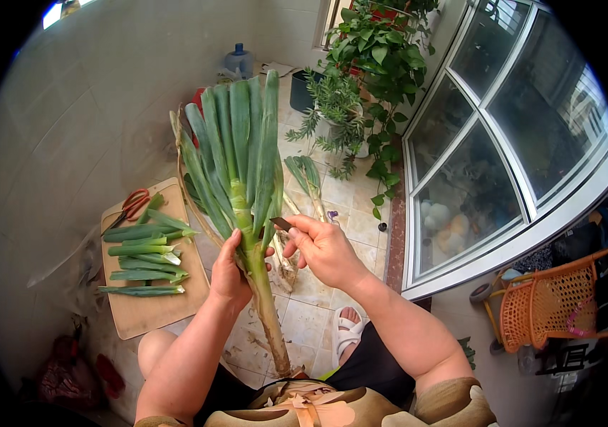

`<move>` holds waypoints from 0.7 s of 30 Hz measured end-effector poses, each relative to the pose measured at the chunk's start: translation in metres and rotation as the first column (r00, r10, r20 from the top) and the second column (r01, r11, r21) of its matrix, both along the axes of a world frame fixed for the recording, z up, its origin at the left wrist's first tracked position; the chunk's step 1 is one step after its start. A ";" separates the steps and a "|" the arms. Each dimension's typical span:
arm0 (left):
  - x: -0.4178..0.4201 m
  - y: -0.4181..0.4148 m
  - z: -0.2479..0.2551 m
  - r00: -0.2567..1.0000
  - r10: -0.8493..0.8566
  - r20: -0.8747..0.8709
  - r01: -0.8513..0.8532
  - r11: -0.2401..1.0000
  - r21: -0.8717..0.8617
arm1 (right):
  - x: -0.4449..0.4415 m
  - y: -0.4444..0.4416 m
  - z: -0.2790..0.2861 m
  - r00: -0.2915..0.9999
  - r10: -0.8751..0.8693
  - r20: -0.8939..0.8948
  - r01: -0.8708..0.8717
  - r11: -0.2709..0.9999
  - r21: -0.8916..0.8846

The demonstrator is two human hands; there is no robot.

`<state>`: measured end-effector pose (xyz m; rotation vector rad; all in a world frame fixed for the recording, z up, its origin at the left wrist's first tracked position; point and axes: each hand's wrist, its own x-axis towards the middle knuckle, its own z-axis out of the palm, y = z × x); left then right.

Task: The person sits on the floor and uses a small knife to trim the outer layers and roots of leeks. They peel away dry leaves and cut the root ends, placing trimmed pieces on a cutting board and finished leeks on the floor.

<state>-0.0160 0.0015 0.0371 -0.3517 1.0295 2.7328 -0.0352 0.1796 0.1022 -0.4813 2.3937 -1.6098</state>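
My left hand (231,276) grips a large leek-like green onion (264,304) around its stalk, just below where the broad green leaves fan out. The leaf tops look cut off straight, and the pale lower stem slants down toward my lap. Close to the right side of the leaves, my right hand (328,250) pinches a small dark flat blade (281,223) between thumb and fingers. On a wooden cutting board (149,315) to the left lie several cut green leaf pieces (146,275). Scissors with orange-red handles (136,204) rest at the board's far corner.
More green onions (312,187) lie on the tiled floor beyond my hands. Potted plants (338,107), a dark bin (302,91) and a blue water bottle (239,61) stand farther back. A glass door (464,197) and an orange woven chair (555,304) are on the right.
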 end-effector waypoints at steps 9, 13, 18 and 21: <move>-0.001 0.000 -0.005 1.000 0.017 0.010 -0.017 1.000 0.007 | -0.002 0.001 -0.007 0.999 0.019 -0.044 -0.019 1.000 -0.006; -0.001 0.002 -0.006 1.000 -0.009 -0.011 0.009 1.000 -0.018 | -0.001 0.003 -0.005 0.999 0.008 -0.046 -0.006 0.999 0.037; 0.002 0.003 -0.003 1.000 0.016 0.006 -0.015 0.999 -0.049 | 0.001 0.001 -0.005 1.000 0.010 -0.025 -0.010 1.000 -0.008; 0.003 0.002 -0.004 1.000 0.008 0.006 -0.008 0.999 -0.038 | 0.002 -0.001 -0.001 1.000 0.006 -0.020 -0.006 1.000 0.027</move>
